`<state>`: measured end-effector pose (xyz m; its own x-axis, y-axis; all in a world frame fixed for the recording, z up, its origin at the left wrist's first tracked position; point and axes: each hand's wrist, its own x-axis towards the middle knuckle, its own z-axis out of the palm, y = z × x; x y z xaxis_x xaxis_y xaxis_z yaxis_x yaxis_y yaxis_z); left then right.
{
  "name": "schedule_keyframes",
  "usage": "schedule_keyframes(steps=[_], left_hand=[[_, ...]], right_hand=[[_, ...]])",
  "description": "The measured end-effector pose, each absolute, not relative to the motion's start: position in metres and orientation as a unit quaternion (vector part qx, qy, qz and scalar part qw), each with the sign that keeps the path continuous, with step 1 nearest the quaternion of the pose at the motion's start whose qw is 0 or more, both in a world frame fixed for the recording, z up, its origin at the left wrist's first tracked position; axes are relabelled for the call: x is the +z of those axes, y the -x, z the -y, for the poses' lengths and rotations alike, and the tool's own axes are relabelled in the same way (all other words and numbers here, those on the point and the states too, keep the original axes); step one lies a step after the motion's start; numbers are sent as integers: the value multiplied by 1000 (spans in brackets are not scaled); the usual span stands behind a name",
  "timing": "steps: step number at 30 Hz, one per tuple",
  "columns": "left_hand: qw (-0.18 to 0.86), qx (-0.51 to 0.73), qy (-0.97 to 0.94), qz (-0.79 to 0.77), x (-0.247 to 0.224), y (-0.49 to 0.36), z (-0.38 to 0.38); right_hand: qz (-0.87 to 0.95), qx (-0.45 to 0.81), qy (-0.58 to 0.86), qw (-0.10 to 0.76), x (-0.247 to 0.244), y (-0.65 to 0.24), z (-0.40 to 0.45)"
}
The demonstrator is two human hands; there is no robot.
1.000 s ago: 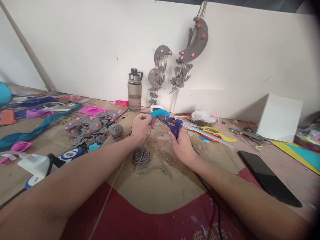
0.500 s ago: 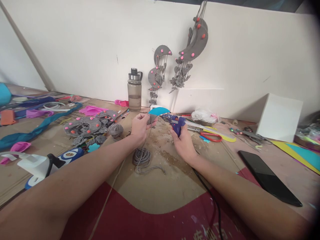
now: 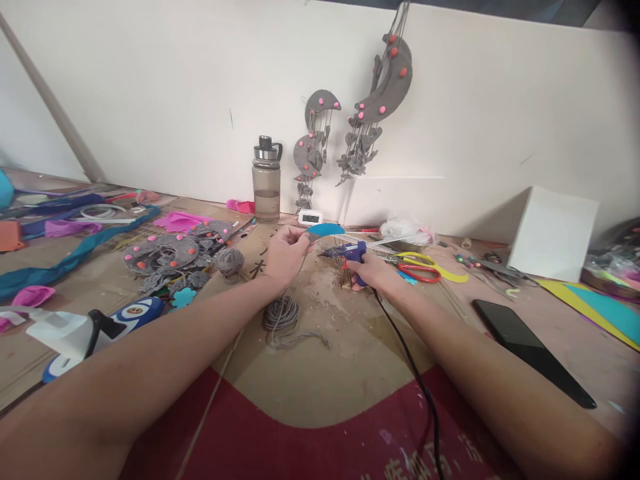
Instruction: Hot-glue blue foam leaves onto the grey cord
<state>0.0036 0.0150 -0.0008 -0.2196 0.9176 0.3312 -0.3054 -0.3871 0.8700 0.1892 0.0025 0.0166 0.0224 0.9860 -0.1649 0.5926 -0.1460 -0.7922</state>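
Blue glue gun [image 3: 353,251] — right hand [image 3: 370,270] low, forearm slanting inward.

Your bench [image 3: 550,323] carries a cardboard sheet [image 3: 315,400], tan with dark red at your end. On the cardboard you have a coil of grey yarn [image 3: 281,315], with a ball of grey yarn [image 3: 229,263] to its left, beside the pink-dotted grey crescents [image 3: 160,255]. Your black phone [image 3: 520,343] lies flat at the right, well apart from the coil.
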Motion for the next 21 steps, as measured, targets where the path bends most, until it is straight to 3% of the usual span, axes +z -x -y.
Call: schedule_keyframes(steps=[6,11,13,16,21], left_hand=[[366,700,-507,-344,-8,-3,-20],[374,694,-514,-338,-5,-3,-19],[388,697,-502,-334,-4,-4,-20],[377,696,-510,-336,-2,-6,-18],[224,650,-632,-358,2,-9,-1]], right_hand=[[727,-1,675,123,21,-195,2],[720,-17,687,96,13,-199,0],[730,-39,663,163,14,-197,3],[747,6,572,337,17,-183,12],[615,375,421,551,13,-145,26]])
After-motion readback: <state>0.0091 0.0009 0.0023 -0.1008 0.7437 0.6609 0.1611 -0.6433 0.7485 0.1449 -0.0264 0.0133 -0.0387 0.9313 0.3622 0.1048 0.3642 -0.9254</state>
